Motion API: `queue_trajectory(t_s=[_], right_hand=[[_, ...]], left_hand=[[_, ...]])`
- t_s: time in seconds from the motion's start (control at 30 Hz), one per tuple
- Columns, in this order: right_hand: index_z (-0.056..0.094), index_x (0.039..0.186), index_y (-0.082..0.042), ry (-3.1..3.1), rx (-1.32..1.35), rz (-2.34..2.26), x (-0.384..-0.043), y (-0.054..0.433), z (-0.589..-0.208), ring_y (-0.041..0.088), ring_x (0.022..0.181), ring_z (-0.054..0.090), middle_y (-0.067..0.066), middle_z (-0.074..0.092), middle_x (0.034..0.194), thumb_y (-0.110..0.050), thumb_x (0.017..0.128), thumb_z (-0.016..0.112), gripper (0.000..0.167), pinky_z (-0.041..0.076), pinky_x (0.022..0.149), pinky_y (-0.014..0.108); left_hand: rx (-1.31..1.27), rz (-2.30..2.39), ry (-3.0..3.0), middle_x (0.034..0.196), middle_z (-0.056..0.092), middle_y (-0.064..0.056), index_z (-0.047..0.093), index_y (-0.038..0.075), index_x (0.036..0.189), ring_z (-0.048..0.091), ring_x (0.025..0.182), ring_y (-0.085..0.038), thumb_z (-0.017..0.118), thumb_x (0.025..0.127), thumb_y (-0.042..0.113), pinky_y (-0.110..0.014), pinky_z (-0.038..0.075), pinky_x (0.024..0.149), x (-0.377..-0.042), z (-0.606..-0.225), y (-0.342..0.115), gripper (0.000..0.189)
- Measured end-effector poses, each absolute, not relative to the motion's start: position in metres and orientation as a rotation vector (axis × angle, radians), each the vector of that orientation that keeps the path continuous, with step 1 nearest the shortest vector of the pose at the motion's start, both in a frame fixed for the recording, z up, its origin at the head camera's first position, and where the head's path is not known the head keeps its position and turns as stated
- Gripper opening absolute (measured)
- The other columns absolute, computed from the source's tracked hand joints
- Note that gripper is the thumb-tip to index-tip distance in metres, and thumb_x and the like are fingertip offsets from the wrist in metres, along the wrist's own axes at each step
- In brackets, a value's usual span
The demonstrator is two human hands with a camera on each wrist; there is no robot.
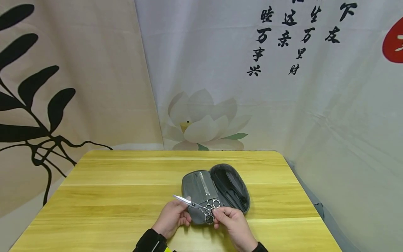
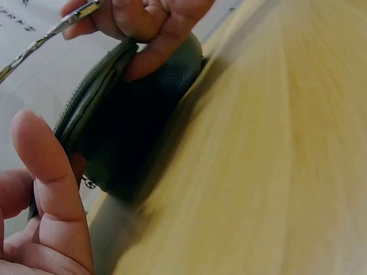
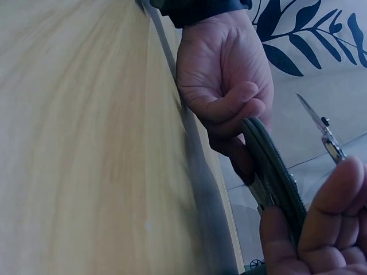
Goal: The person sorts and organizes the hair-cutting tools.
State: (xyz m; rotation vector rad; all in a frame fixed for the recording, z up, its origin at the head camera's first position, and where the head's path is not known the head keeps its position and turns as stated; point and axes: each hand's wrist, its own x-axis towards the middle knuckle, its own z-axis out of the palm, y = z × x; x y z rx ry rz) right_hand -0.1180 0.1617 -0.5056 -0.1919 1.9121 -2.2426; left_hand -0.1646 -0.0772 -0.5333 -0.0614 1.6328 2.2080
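A grey zip case lies open on the table. My left hand grips its near left edge, as the right wrist view also shows, with fingers curled round the rim. My right hand holds a pair of silver scissors by the handle part, above the case's near side. Their blades point left, and the tip is over the left hand. A second pair of scissors sits in the case's left half, finger rings showing. Dark items fill the right half, too dark to make out.
The yellow wood-grain table extends around the case. Behind it hangs a pale cloth with a lotus, black writing and dark leaves. Black cuffs cover the wrists.
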Motion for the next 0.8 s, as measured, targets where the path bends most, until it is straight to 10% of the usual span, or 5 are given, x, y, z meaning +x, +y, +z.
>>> queue_trajectory(t_s=[0.3,0.6,0.8], right_hand=[[0.056,0.108,0.032,1.904,-0.180,-2.229,-0.1194,0.1605,-0.5051,0.002,0.073,0.064,-0.011,0.068,0.076,-0.010,0.104,0.067,0.043,0.058,0.072,0.019],[0.076,0.092,-0.013,1.873,-0.006,-2.300,-0.1207,0.1625,-0.5072,0.002,0.071,0.064,-0.011,0.068,0.077,-0.018,0.103,0.071,0.013,0.060,0.071,0.020],[0.076,0.094,-0.018,1.864,-0.063,-2.361,-0.1207,0.1653,-0.5108,0.004,0.072,0.064,-0.011,0.070,0.082,-0.016,0.106,0.066,0.015,0.060,0.075,0.021]], left_hand=[[0.018,2.201,1.653,0.066,0.063,-0.001,0.057,-0.004,0.114,0.064,0.057,-0.007,0.058,0.109,0.011,-0.022,0.059,0.054,-0.1631,-0.5382,-0.0806,0.015],[0.001,2.250,1.590,0.077,0.067,-0.001,0.055,0.002,0.116,0.068,0.062,-0.010,0.059,0.111,0.023,-0.025,0.062,0.059,-0.1588,-0.5402,-0.0829,0.021],[-0.023,2.276,1.580,0.073,0.067,0.000,0.055,0.004,0.113,0.068,0.062,-0.010,0.058,0.112,0.025,-0.026,0.062,0.060,-0.1581,-0.5406,-0.0810,0.021]])
